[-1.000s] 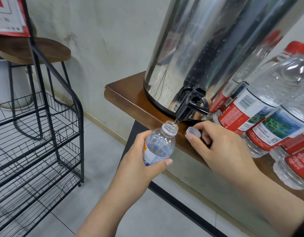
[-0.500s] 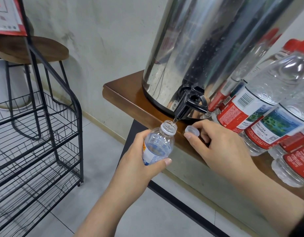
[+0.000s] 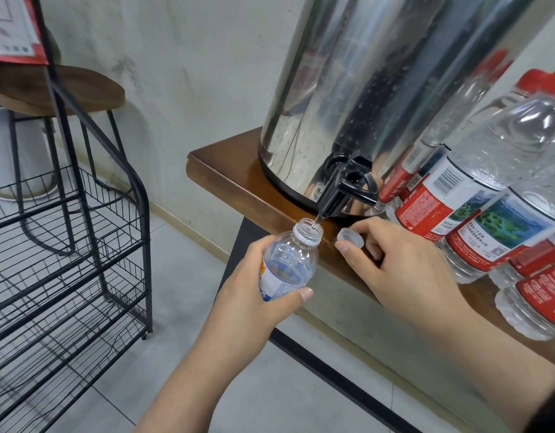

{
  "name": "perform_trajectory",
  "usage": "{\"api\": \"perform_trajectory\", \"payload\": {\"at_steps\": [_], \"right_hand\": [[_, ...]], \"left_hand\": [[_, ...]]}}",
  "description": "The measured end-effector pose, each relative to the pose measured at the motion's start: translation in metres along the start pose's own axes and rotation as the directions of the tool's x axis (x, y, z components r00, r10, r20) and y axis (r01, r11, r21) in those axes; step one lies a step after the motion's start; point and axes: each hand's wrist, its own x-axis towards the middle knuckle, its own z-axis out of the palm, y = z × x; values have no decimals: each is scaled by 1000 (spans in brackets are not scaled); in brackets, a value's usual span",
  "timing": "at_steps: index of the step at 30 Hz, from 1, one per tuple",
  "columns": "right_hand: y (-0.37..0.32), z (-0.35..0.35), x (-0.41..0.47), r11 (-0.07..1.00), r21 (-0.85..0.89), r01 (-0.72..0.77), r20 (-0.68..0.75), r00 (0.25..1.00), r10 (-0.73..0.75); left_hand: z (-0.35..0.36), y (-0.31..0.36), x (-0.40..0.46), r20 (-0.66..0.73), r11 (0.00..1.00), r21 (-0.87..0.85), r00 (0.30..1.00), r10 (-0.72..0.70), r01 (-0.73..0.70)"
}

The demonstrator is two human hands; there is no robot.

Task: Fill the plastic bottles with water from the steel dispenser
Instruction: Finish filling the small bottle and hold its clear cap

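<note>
Under the black tap [image 3: 332,200] of the steel dispenser [image 3: 363,98], small bottle [image 3: 288,260] held tilted, open mouth just below the spout, thin stream of water running into the neck. Gripped by the left hand [image 3: 257,295], fingers wrapped behind the label, thumb pressed across the front low on the body. Mostly clear inside; water level hard to tell.

Just right of the bottle's neck, translucent cap [image 3: 351,237] pinched by the right hand [image 3: 404,267] between thumb tip and forefinger, remaining fingers curled under, hand resting at the front edge of the wooden table [image 3: 226,164].

On the table, dispenser standing near the left corner, tap jutting past the front edge. To the right, touching or nearly touching the dispenser's side, cluster of larger bottles [image 3: 476,195] with red labels and red caps, mirrored in the polished steel. Whether those are full, not clear.

Further left, on the tiled floor, black wire rack [image 3: 82,245] with several shelves, well apart from the table. Behind the rack, round wooden stool [image 3: 66,89] against the wall, red-bordered sign [image 3: 13,29] at the upper left corner.
</note>
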Motion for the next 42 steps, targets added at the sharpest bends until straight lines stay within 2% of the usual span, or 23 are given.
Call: {"api": "perform_trajectory", "payload": {"at_steps": [42], "right_hand": [[-1, -2, 0, 1000, -26, -5, 25, 1000, 5]], "left_hand": [[-1, 3, 0, -2, 1000, -13, 1000, 14, -14]]}}
